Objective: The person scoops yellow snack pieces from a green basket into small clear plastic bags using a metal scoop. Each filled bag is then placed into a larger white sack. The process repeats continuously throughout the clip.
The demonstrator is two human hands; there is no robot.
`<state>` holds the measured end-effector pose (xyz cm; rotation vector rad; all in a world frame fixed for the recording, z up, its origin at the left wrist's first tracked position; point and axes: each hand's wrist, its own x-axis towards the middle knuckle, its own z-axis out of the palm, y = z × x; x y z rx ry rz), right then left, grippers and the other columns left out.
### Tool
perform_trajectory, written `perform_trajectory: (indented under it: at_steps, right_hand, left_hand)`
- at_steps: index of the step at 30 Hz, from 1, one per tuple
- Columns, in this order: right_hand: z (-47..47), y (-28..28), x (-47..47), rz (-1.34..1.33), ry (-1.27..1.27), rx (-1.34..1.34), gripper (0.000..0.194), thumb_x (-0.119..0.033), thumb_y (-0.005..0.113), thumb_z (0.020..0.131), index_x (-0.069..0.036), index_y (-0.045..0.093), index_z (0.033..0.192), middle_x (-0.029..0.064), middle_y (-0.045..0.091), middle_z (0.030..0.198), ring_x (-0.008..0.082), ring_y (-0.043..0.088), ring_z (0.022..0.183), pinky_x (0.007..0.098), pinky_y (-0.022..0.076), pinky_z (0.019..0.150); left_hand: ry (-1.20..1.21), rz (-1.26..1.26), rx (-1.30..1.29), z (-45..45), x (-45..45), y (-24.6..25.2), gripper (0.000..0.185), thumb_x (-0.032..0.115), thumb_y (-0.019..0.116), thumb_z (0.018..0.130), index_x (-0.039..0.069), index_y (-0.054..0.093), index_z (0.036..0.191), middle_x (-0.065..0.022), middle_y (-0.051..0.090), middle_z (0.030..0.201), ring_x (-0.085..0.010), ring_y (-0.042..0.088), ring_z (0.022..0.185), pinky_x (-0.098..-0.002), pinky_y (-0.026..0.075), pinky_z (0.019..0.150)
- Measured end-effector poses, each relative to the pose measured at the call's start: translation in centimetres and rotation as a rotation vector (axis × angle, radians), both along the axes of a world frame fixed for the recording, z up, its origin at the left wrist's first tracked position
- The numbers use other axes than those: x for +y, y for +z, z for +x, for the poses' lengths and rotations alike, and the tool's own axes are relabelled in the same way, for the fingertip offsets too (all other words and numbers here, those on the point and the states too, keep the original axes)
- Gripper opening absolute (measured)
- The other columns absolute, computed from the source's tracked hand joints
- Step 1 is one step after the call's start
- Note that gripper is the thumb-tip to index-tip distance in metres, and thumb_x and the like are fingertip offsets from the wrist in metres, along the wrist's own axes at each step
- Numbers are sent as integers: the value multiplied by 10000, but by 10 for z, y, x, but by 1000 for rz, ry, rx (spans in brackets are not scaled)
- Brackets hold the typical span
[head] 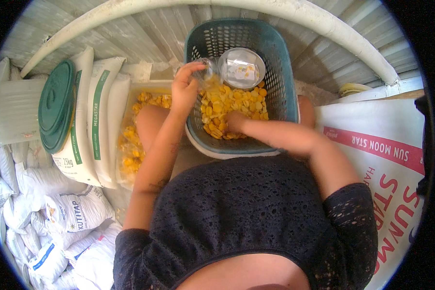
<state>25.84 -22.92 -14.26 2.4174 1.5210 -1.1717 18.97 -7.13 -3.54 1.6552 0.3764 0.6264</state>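
In front of me stands a deep blue-green plastic laundry-type basket with perforated walls, holding many yellow-orange, flat round pieces of snack food. My left hand is over the basket's left rim, its fingers bent at a clear plastic bag that hangs inside with some pieces at its bottom. My right hand reaches down among the loose pieces; its fingers are hidden by them. A round, shiny container or lid with a few yellow bits on it rests on the heap towards the far side.
At the left, a box holds filled bags of yellow snacks. Beyond it stand flour sacks, a bin with a green lid and piled white sacks. A large white and red sack stands at the right. A curved pale pipe crosses the far wall.
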Motion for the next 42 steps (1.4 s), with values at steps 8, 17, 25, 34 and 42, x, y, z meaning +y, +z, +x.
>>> perform_trajectory:
  at_steps: [8, 17, 25, 34, 42]
  right_hand:
    - [-4, -5, 6, 201, -346, 310, 449, -333, 714, 678, -22, 567, 966, 152, 609, 757, 258, 604, 602, 354, 478, 571]
    - [50, 22, 46, 326, -487, 543, 342, -141, 644, 717, -79, 571, 1045, 135, 606, 796, 238, 614, 663, 353, 481, 594]
    - [39, -14, 67, 493, 424, 53, 322, -171, 594, 715, -106, 567, 1029, 136, 550, 1074, 318, 547, 960, 424, 455, 782]
    - [18, 13, 58, 349, 358, -110, 293, -83, 582, 686, -55, 575, 977, 152, 603, 890, 324, 588, 831, 409, 467, 708]
    - [80, 116, 5, 374, -828, 737, 271, -122, 562, 812, -33, 499, 1060, 168, 572, 987, 255, 605, 764, 342, 530, 600]
  left_hand:
    - [-2, -13, -34, -2, 3, -3, 368, -97, 379, 675, 18, 598, 947, -91, 523, 1114, -97, 510, 641, -208, 446, 575]
    - [-8, -140, -77, 0, 3, -4, 344, -85, 363, 746, 62, 575, 974, 2, 492, 1139, -37, 431, 602, -173, 367, 523]
    - [13, -184, -58, 2, 3, -4, 360, -92, 350, 741, 65, 567, 982, 8, 495, 1124, -28, 401, 564, -165, 343, 496]
    - [-33, 300, -40, 8, 9, -6, 444, -116, 347, 674, 16, 555, 1043, -89, 491, 1193, -202, 485, 1051, -277, 359, 909]
    - [-44, 418, 111, 19, 12, -12, 485, -116, 380, 651, 23, 548, 1084, -138, 522, 1169, -254, 464, 1128, -301, 327, 971]
